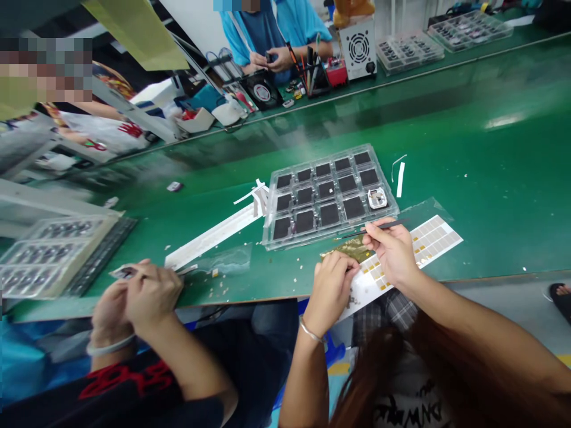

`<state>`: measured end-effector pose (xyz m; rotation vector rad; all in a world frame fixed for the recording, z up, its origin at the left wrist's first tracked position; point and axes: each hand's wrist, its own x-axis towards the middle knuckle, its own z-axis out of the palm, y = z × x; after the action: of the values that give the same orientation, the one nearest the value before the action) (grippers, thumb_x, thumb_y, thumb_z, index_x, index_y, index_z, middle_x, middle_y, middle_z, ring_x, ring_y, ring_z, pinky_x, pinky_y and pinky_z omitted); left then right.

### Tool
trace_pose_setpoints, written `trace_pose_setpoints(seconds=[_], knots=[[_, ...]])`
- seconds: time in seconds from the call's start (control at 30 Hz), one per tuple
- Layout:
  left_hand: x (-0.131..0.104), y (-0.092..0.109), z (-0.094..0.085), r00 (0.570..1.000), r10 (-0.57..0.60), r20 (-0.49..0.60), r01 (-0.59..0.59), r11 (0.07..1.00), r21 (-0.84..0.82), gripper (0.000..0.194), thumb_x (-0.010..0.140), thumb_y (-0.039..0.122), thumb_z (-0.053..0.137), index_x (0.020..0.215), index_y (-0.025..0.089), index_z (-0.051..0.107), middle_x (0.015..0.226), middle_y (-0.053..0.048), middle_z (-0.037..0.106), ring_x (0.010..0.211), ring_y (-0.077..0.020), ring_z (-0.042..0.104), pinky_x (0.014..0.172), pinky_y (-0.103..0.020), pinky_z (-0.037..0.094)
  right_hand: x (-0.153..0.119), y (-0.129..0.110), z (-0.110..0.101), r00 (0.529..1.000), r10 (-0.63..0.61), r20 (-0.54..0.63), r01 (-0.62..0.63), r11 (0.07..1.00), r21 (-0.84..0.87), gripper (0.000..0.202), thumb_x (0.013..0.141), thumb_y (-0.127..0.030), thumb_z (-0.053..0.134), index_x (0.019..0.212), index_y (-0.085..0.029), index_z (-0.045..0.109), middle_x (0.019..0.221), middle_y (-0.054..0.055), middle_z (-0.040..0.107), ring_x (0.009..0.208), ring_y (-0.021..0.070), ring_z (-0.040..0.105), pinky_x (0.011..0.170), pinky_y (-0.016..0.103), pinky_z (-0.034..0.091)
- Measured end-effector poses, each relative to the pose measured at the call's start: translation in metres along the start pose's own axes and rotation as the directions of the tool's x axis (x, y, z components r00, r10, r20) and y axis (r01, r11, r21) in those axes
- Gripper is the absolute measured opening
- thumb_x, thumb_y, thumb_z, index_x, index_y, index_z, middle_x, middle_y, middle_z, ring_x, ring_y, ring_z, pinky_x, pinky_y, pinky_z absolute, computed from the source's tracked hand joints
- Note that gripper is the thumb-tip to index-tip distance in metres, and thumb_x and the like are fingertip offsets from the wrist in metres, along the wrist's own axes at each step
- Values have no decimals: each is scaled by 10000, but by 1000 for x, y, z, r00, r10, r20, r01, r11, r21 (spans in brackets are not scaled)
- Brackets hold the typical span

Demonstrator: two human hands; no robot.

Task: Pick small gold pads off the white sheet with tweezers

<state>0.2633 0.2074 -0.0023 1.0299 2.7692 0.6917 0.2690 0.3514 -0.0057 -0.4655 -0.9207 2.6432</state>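
Holding black tweezers (392, 224) between thumb and fingers, the right grip (391, 252) in the head view sits over a white sticker sheet (429, 242). The left grip (331, 286) is at the sheet's left part, fingertips bent together; whether they pinch anything cannot be told. Just beyond the left grip lies gold-coloured film (354, 247). Beyond both grips, a clear compartment tray (307, 236) with black squares (329, 214) rests on the green bench (468, 148), a white part (377, 198) in its near-right compartment.

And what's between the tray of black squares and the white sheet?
In the head view, gold foil and clear film lie between tray and sheet; the right hand holds a thin dark tool there.
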Motion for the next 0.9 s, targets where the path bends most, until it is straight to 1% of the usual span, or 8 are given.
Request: trace_pose_setpoints(seconds=[0.13, 0.27, 0.4, 0.47, 0.57, 0.63, 0.73, 0.9], knots=[[-11, 10, -3, 999, 31, -42, -30, 999, 26, 190, 935, 288, 375, 1008, 220, 537, 1011, -29, 582, 954, -160, 506, 772, -315, 353, 0, -4, 0, 1000, -6, -6, 6, 1000, 21, 256, 578, -216, 817, 652, -168, 576, 580, -35, 616, 493, 68, 551, 442, 160, 412], [-29, 29, 8, 992, 84, -91, -79, 995, 60, 253, 897, 283, 472, 1141, 248, 530, 1180, -42, 567, 1076, -215, 474, 858, -376, 337, -5, -30, 2, 1000, -8, 27, 9, 1000, -7, 246, 595, -227, 806, 656, -175, 574, 629, -29, 629, 522, 56, 550, 458, 143, 413], [-37, 42, 26, 967, 109, -232, -56, 972, 227, 304, 896, 296, 473, 1184, 214, 525, 1223, -64, 573, 1146, -246, 466, 971, -445, 290, -8, -63, -3, 994, -57, 88, 70, 986, -150, 202, 625, -195, 787, 660, -181, 588, 652, -8, 647, 523, 68, 555, 450, 157, 400], [-36, 46, 32, 956, 94, -276, -13, 959, 282, 360, 889, 343, 482, 1232, 239, 509, 1208, -74, 582, 1138, -265, 482, 988, -484, 286, -6, -71, -11, 991, -81, 103, 106, 958, -266, 194, 640, -182, 780, 668, -182, 588, 632, -12, 640, 516, 74, 554, 450, 167, 395], [-34, 48, 37, 951, 60, -302, 41, 948, 317, 465, 840, 481, 513, 1269, 304, 496, 1172, -99, 583, 1118, -311, 487, 973, -554, 304, -1, -69, -28, 995, -27, 91, 63, 906, -418, 212, 647, -194, 784, 680, -176, 575, 595, -11, 635, 482, 77, 542, 448, 176, 390], [-33, 49, 40, 945, 54, -321, 49, 951, 305, 489, 819, 545, 494, 1235, 291, 534, 1150, -116, 579, 1124, -308, 484, 986, -552, 314, 0, -63, -37, 996, 9, 85, 32, 878, -477, 223, 659, -213, 782, 696, -174, 565, 570, -12, 632, 463, 78, 533, 447, 177, 388], [-31, 49, 47, 926, 84, -369, 19, 963, 267, 461, 846, 532, 453, 1176, 234, 578, 1165, -112, 581, 1155, -275, 478, 1034, -498, 303, 0, -56, -42, 995, 30, 92, 26, 834, -551, 216, 690, -223, 764, 724, -180, 555, 525, -23, 618, 443, 80, 520, 442, 177, 392], [-30, 45, 52, 899, 124, -420, -20, 969, 245, 374, 855, 467, 503, 1110, 215, 607, 1104, -39, 651, 1157, -264, 483, 1117, -494, 184, -4, -57, -38, 992, 59, 115, 26, 778, -628, 188, 730, -215, 737, 749, -193, 551, 514, -34, 616, 438, 79, 525, 444, 171, 417]])
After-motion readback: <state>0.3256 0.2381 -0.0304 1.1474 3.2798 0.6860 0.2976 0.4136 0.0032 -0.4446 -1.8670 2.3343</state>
